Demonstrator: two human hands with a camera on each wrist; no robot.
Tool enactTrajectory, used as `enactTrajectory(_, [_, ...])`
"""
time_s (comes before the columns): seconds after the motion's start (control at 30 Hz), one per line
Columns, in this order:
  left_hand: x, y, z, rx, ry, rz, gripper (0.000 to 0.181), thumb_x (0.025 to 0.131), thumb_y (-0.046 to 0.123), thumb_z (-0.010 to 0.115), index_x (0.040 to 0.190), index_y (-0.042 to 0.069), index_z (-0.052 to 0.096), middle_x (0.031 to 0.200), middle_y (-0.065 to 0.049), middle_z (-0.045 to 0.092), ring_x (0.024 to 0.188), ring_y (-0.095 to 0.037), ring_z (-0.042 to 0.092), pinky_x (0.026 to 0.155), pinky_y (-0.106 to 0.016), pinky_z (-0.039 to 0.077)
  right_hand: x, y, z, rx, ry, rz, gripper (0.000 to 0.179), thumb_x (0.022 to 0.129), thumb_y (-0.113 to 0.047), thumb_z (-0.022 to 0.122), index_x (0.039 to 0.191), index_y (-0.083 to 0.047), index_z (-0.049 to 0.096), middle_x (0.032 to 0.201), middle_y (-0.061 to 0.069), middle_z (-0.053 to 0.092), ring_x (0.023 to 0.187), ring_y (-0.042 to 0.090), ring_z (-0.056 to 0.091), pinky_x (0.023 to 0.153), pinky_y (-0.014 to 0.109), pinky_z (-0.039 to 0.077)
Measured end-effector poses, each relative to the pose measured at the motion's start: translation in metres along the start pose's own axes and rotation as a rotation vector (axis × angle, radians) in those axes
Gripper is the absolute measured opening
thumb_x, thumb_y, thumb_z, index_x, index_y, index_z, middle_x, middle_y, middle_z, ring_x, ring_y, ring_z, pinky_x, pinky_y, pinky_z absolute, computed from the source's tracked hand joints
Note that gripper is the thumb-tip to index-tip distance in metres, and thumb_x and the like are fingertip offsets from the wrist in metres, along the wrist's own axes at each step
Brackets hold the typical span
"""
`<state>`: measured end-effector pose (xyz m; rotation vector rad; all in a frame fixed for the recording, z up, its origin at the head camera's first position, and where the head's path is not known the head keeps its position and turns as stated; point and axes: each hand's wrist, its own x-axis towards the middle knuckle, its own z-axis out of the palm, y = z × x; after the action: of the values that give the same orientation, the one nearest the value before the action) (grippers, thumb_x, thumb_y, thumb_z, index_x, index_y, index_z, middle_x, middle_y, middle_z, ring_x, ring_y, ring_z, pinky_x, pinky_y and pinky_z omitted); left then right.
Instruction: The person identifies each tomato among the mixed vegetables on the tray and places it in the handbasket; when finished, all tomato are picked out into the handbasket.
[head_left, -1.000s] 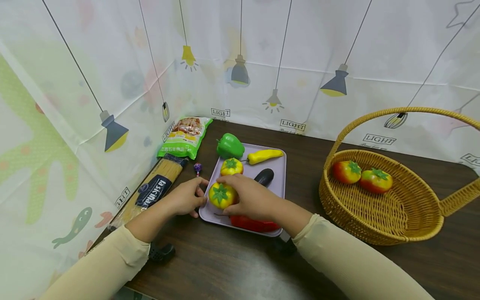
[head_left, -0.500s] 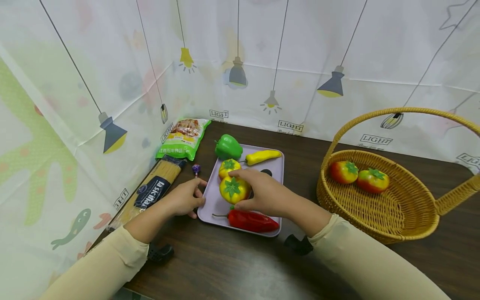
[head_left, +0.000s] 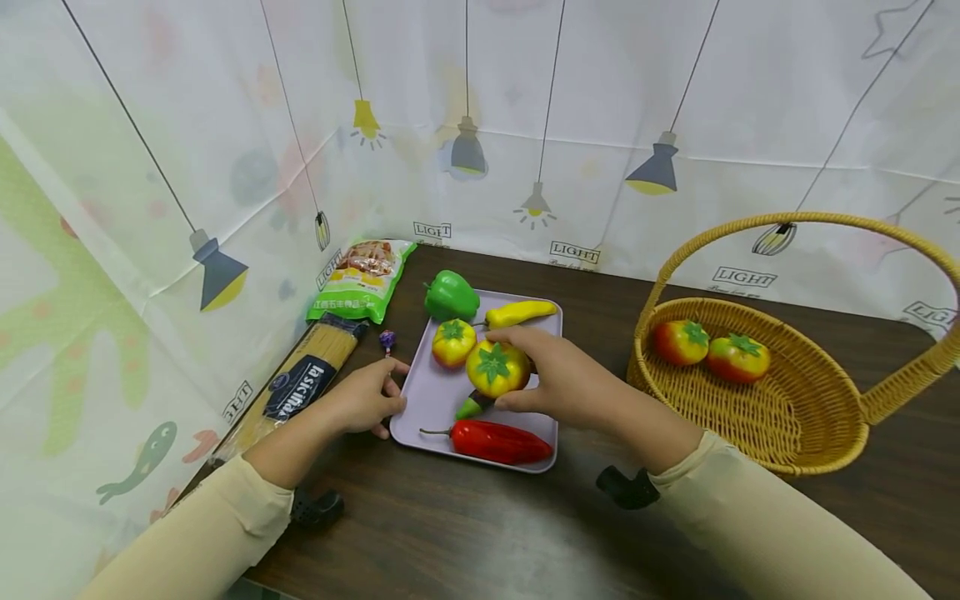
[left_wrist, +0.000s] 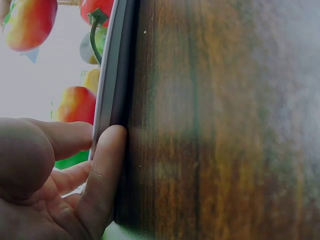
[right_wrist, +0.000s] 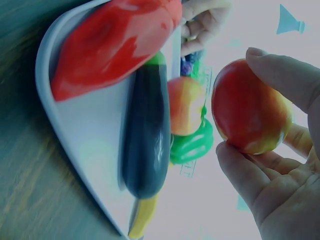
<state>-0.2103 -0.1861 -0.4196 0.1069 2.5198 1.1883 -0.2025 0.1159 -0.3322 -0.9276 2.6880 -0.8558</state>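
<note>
My right hand holds a red-and-yellow toy tomato with a green leaf top. The right wrist view shows it raised off the tray between thumb and fingers. With thumb and fingers on both sides of the rim, my left hand pinches the left edge of the lilac tray. On that tray lie a second tomato, a green bell pepper, a yellow pepper, a red pepper and an eggplant. The held tomato and right hand partly cover the eggplant in the head view.
To the right stands a wicker basket with a tall handle, holding two tomatoes. Spaghetti in a pack, a green-and-white food bag and a lollipop lie left of the tray. A printed cloth hangs behind the table.
My right hand has carried the tomato rightward from the tray's left side, bringing the second tomato and red pepper into fuller view. My left hand stays at the tray's edge.
</note>
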Motion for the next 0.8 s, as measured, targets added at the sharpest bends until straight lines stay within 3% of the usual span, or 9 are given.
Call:
enactTrajectory(0.4, [0.0, -0.001, 0.0, 0.003, -0.002, -0.007, 0.051, 0.097, 0.004, 0.066, 0.144, 0.007, 0.048, 0.097, -0.012, 0.058, 0.064, -0.025, 0.063, 0.054, -0.034, 0.061, -0.021, 0.015, -0.019, -0.01, 0.048, 0.07, 0.079, 0.081, -0.029, 0.089, 0.148, -0.02, 0.047, 0.13, 0.004, 0.056, 0.108, 0.024, 0.057, 0.092, 0.044, 0.057])
enactTrajectory(0.57, [-0.001, 0.0, -0.001, 0.007, -0.006, -0.014, 0.051, 0.097, 0.005, 0.066, 0.145, 0.008, 0.047, 0.098, -0.012, 0.058, 0.065, -0.025, 0.063, 0.055, -0.034, 0.061, -0.032, 0.023, -0.027, -0.058, 0.086, 0.113, 0.08, 0.081, -0.033, 0.088, 0.149, -0.02, 0.047, 0.135, 0.007, 0.055, 0.11, 0.026, 0.057, 0.095, 0.047, 0.055])
enactTrajectory(0.8, [-0.002, 0.001, 0.0, 0.013, -0.012, -0.02, 0.051, 0.098, 0.006, 0.066, 0.145, 0.008, 0.047, 0.098, -0.012, 0.058, 0.065, -0.025, 0.063, 0.055, -0.034, 0.061, -0.05, 0.032, -0.042, -0.046, 0.095, 0.144, 0.081, 0.083, -0.036, 0.087, 0.15, -0.022, 0.044, 0.139, 0.007, 0.053, 0.113, 0.027, 0.056, 0.098, 0.05, 0.053])
